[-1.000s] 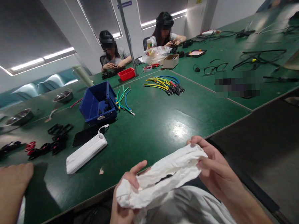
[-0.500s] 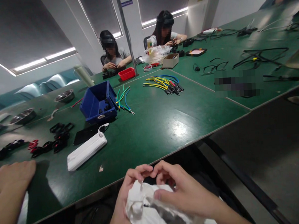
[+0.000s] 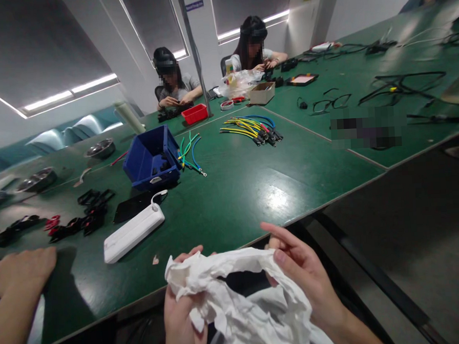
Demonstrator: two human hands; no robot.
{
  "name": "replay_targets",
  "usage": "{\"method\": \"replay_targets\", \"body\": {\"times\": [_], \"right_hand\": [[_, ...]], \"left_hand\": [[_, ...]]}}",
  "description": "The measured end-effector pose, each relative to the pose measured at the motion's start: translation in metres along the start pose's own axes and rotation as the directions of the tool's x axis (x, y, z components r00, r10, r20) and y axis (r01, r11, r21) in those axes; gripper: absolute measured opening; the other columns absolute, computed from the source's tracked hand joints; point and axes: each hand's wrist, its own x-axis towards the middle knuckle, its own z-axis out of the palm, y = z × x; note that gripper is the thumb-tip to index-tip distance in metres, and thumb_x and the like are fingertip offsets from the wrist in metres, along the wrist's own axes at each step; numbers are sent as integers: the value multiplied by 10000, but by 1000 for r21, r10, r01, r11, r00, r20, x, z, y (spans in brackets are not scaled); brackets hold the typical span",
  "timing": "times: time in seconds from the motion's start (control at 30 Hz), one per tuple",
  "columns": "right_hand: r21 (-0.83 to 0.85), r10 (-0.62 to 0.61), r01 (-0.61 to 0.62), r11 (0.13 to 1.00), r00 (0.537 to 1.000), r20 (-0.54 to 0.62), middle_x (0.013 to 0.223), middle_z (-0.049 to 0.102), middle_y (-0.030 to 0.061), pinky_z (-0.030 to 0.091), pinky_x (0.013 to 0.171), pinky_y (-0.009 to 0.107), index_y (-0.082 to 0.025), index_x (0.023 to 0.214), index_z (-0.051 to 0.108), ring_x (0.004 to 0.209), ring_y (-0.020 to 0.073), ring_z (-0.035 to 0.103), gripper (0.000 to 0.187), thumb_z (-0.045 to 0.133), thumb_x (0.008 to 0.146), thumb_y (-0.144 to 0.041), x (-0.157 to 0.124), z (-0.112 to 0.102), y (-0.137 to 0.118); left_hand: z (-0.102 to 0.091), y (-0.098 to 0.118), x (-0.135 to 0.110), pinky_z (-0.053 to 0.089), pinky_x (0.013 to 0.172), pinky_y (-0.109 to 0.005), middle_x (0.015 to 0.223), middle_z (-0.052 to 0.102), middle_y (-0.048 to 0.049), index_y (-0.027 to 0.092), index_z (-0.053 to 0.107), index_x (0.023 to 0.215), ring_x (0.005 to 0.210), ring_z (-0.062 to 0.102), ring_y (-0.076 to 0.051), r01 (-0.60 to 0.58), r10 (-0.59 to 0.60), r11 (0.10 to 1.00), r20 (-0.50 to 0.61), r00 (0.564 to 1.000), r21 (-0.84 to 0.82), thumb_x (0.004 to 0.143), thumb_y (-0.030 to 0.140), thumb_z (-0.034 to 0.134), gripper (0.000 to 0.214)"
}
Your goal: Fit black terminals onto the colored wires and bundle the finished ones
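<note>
A thin, crumpled white bag (image 3: 256,314) hangs between my hands below the table's front edge, with a wide dark gap in its upper part. My left hand (image 3: 183,313) is closed around the bag's bunched left side, most of its fingers hidden behind the folds. On the other side, my right hand (image 3: 304,271) pinches the upper right rim near the thumb, its index finger stretched out. Whether anything lies inside the bag cannot be seen.
A white power bank (image 3: 135,234) with a short cable lies on the green table (image 3: 230,192) beside a blue bin (image 3: 152,158). Bundled wires (image 3: 250,130) lie farther back. Another person's hand (image 3: 25,270) rests at left; two people sit across.
My hands have moved apart from near each other, the right one going right. The bag has spread from a bunched lump into a wider sheet with a larger gap.
</note>
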Motion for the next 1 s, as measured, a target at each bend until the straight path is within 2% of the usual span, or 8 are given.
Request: {"method": "replay_targets", "body": {"times": [0.1, 0.2, 0.3, 0.4, 0.63, 0.77, 0.87, 1.0], "right_hand": [[37, -69, 68, 997, 998, 15, 679, 423, -23, 361, 506, 213, -249, 1195, 614, 558, 92, 446, 352, 603, 857, -347, -4, -11, -5], [-235, 42, 32, 971, 952, 303, 669, 474, 3, 418, 595, 254, -231, 1208, 625, 643, 142, 488, 414, 563, 862, -451, -6, -16, -17], [-638, 159, 148, 756, 904, 398, 1047, 597, 99, 424, 893, 405, -257, 1256, 597, 988, 256, 543, 518, 646, 795, -489, -4, -5, -27], [-755, 183, 216, 619, 895, 406, 1325, 475, 119, 360, 998, 459, -269, 1105, 674, 1203, 320, 446, 468, 692, 734, -554, -1, 14, -29], [-630, 200, 42, 776, 930, 308, 1074, 612, 72, 462, 837, 305, -226, 1126, 615, 930, 210, 574, 624, 819, 605, -502, -6, 25, -24], [-527, 190, -12, 850, 940, 284, 927, 614, 46, 452, 726, 249, -203, 963, 649, 819, 157, 555, 216, 646, 836, -378, -8, 14, -16], [-154, 68, -55, 987, 995, 76, 899, 602, 37, 455, 682, 233, -218, 1000, 612, 777, 142, 552, 248, 597, 869, -429, -7, 7, -10], [237, 73, -32, 971, 983, -167, 791, 545, -7, 438, 615, 198, -230, 922, 576, 675, 109, 509, 216, 679, 804, -378, -4, 12, -11]], "left_hand": [[-2, 9, -8, 538, 863, -365, 1142, 668, -29, 260, 618, 1021, 1015, 651, -280, -95, 95, 995, -49, 994, 7, 578, 217, 769, 470], [-5, 16, -13, 527, 869, -357, 1098, 672, -38, 218, 633, 859, 1047, 622, -287, -187, 188, 978, -3, 982, 93, 566, 244, 777, 328], [0, 14, -15, 529, 812, -329, 1027, 668, -86, 165, 615, 676, 1022, 608, -310, -158, 113, 949, 173, 978, 274, 497, 206, 795, 257], [6, 8, -15, 508, 823, -327, 1058, 644, -117, 145, 635, 651, 1040, 583, -325, -149, 20, 920, 336, 942, 362, 503, 223, 775, 218], [-13, -17, 2, 494, 865, -375, 1037, 607, -107, 201, 651, 997, 1040, 568, -319, -365, 128, 896, 640, 757, 253, 513, 312, 800, 518], [-18, -22, 13, 525, 802, -396, 1111, 622, -122, 223, 636, 939, 974, 622, -293, -144, 42, 977, 518, 854, 158, 592, 377, 787, 408], [-14, -17, 4, 534, 799, -410, 1061, 655, -110, 227, 621, 956, 910, 656, -275, -58, 22, 995, 405, 914, 77, 575, 301, 792, 424], [-2, -26, -18, 556, 744, -370, 948, 685, -78, 209, 645, 918, 846, 679, -274, 52, -92, 988, 282, 955, 146, 550, 230, 759, 387]]}}
